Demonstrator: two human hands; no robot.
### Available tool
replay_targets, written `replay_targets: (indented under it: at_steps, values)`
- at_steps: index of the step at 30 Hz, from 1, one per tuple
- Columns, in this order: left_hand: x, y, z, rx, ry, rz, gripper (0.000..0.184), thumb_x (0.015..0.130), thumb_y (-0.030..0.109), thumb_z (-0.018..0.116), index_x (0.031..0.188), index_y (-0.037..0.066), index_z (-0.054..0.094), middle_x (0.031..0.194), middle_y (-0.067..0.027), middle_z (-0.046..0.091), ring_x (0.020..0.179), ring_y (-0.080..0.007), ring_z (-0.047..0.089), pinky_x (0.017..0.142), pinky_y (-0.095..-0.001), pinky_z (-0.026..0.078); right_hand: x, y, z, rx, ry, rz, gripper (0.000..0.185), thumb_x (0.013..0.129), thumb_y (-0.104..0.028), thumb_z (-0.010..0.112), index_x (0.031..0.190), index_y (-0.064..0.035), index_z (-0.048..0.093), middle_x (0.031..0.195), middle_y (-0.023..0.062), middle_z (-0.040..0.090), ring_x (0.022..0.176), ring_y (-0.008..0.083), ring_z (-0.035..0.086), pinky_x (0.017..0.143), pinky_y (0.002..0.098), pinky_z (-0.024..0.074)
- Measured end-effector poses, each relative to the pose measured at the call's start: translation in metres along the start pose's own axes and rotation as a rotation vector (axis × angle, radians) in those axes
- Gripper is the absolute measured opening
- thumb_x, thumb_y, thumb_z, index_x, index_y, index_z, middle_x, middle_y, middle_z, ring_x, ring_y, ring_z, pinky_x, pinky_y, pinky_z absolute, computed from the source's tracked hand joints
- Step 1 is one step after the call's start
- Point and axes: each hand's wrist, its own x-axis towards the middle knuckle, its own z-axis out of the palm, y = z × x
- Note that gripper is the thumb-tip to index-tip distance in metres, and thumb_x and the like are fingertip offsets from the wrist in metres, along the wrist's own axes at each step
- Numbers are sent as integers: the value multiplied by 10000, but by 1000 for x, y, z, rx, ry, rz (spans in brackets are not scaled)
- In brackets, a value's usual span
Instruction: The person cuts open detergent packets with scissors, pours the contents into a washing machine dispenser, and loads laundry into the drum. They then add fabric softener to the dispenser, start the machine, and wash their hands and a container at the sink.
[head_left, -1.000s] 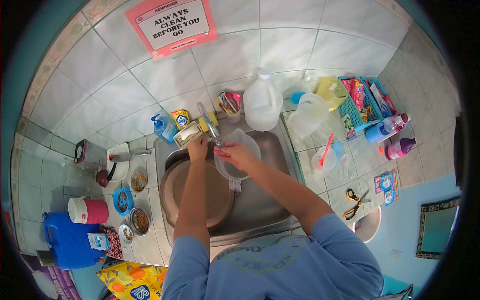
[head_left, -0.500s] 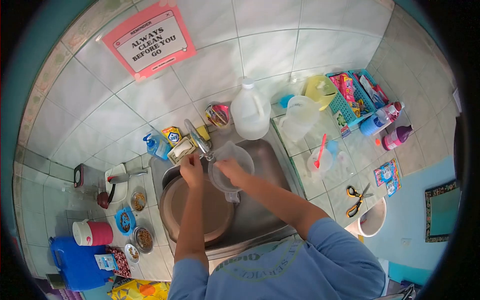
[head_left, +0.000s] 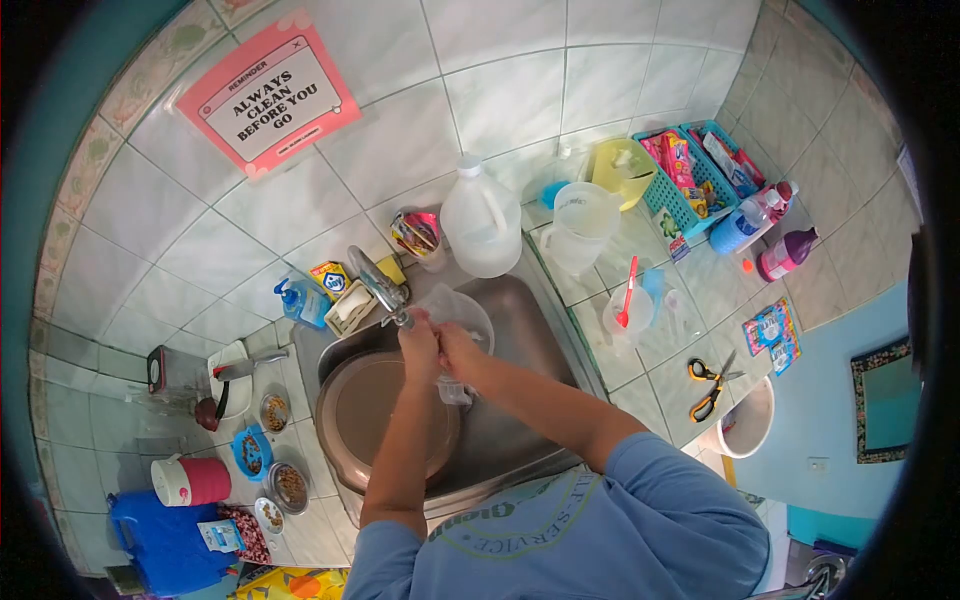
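My left hand and my right hand are together just below the chrome faucet. Both look closed, fingers curled against each other, and whatever may lie between them is hidden. Beneath them a clear plastic pitcher stands in the steel sink, its handle towards me and partly covered by my hands. To the left of it, a large round brown basin or lid lies in the sink, under my left forearm.
Behind the sink stand a soap pump bottle, a sponge holder and a big translucent jug. On the right counter are another pitcher, a cup and scissors. Small food bowls and a knife lie left.
My left hand has come from the faucet down to my right hand, and the two now meet over the pitcher. The camera view has shifted slightly.
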Motion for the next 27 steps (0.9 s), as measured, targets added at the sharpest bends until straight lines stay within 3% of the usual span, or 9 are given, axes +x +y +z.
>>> replay_targets:
  at_steps: [2, 4, 5, 7, 11, 17, 20, 23, 27]
  values:
    - [1, -21, -6, -52, 14, 95, 190, 924, 263, 522, 885, 78, 502, 792, -20, 477, 665, -106, 502, 575, -253, 431, -16, -8, 23, 367, 30, 44, 388, 924, -390, 406, 905, -56, 602, 826, 105, 638, 713, 250, 610, 649, 380, 485]
    - [1, -33, -13, 230, -165, 80, 260, 923, 301, 510, 1031, 65, 510, 946, -35, 529, 878, -137, 542, 803, -295, 441, -28, -11, 34, 459, 88, 34, 403, 925, -397, 401, 904, -50, 605, 832, 118, 638, 727, 263, 611, 660, 389, 484]
    - [-1, -27, -12, 231, -165, 84, 260, 923, 301, 510, 1031, 65, 510, 946, -35, 529, 878, -137, 542, 803, -295, 441, -31, -9, 37, 445, 117, 17, 410, 926, -401, 399, 904, -48, 607, 835, 124, 638, 735, 269, 612, 666, 394, 484]
    - [-8, -18, -13, -344, -41, -176, 386, 924, 345, 493, 1173, 50, 481, 1107, -39, 544, 1052, -165, 505, 951, -327, 365, -37, -2, 43, 299, 189, -29, 426, 927, -408, 394, 903, -42, 610, 841, 136, 638, 749, 283, 613, 677, 403, 484]
    - [-37, 8, -2, -409, -127, -185, 468, 919, 410, 482, 1230, 61, 466, 1197, -44, 529, 1115, -192, 478, 988, -328, 330, -30, -5, 44, -68, 327, -131, 456, 928, -422, 383, 902, -31, 617, 852, 162, 639, 779, 309, 615, 699, 421, 483]
    - [-45, 15, 2, -337, -137, -220, 479, 924, 446, 464, 1224, 72, 456, 1159, -48, 535, 1091, -183, 503, 924, -316, 399, -8, -16, 45, -723, 494, -234, 502, 931, -443, 368, 900, -14, 627, 870, 199, 639, 823, 348, 618, 732, 449, 482]
    - [-44, 20, 2, -347, -151, -232, 439, 942, 420, 442, 1200, 66, 465, 1105, -73, 559, 1037, -191, 540, 874, -324, 440, -2, -15, 47, -955, 522, -271, 525, 932, -454, 361, 899, -6, 632, 879, 218, 640, 845, 367, 619, 748, 463, 482]
    - [-48, 18, 2, -390, -43, -163, 461, 957, 372, 422, 1275, 39, 445, 1187, -106, 543, 1060, -241, 545, 885, -363, 449, -9, -24, 49, -1231, 428, -292, 569, 935, -467, 340, 851, 7, 644, 852, 251, 631, 866, 401, 611, 754, 488, 477]
    - [-40, 9, 1, -350, 15, -112, 352, 980, 263, 387, 1227, 31, 483, 1173, -117, 552, 1034, -246, 565, 889, -374, 465, -31, -42, 58, -1237, 401, -344, 579, 934, -452, 343, 736, 2, 642, 798, 237, 633, 822, 399, 616, 734, 489, 480]
